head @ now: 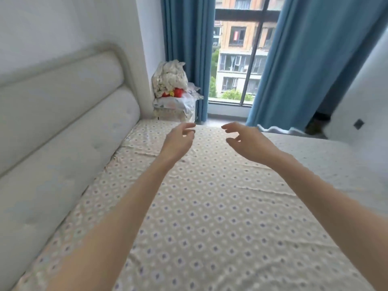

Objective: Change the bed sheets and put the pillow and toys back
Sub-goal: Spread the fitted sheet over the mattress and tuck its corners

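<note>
A beige sheet with small blue and white dots (210,206) lies spread over the left part of the bed, with a few creases across it. To its right the bare white mattress (327,160) shows. My left hand (178,141) and my right hand (249,141) reach forward side by side above the sheet, fingers curled and apart, holding nothing. Beyond the bed's far end a pile of crumpled white bedding (172,78) rests on a red plush toy (174,93), stacked on a small stand.
A padded white headboard (63,127) runs along the left of the bed. Blue curtains (184,49) frame a large window (239,55) at the far end. A white wall with a dark socket (358,124) stands at the right.
</note>
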Available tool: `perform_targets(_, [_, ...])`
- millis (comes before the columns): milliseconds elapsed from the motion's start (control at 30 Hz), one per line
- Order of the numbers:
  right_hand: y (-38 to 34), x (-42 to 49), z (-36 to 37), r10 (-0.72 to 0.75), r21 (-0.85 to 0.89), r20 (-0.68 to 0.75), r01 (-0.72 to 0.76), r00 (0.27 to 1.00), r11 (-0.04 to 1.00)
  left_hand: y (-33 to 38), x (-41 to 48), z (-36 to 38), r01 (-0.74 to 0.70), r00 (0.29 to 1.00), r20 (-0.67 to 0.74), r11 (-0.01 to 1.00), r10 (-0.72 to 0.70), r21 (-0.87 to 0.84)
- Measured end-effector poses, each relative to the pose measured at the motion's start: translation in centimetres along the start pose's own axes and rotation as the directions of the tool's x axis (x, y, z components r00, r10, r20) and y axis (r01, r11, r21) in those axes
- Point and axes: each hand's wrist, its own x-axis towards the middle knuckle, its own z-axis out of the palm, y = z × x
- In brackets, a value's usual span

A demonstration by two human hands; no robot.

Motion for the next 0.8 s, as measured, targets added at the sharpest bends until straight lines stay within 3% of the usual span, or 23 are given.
perform_targets(400, [10.7, -9.1, -15.6, 0.146, 0.094, -0.325, -0.122, 0.934, 0.988, 16.2, -1.2, 12.9, -0.190, 0.972, 0.098, 0.961, 0.213, -0.203])
perform_targets(800, [19.6, -20.3, -23.9, 0.356, 0.095, -0.476, -0.356, 0.804, 0.930, 25.4, -4.4, 27.1, -0.338, 0.841, 0.346, 0.904, 0.415, -0.262])
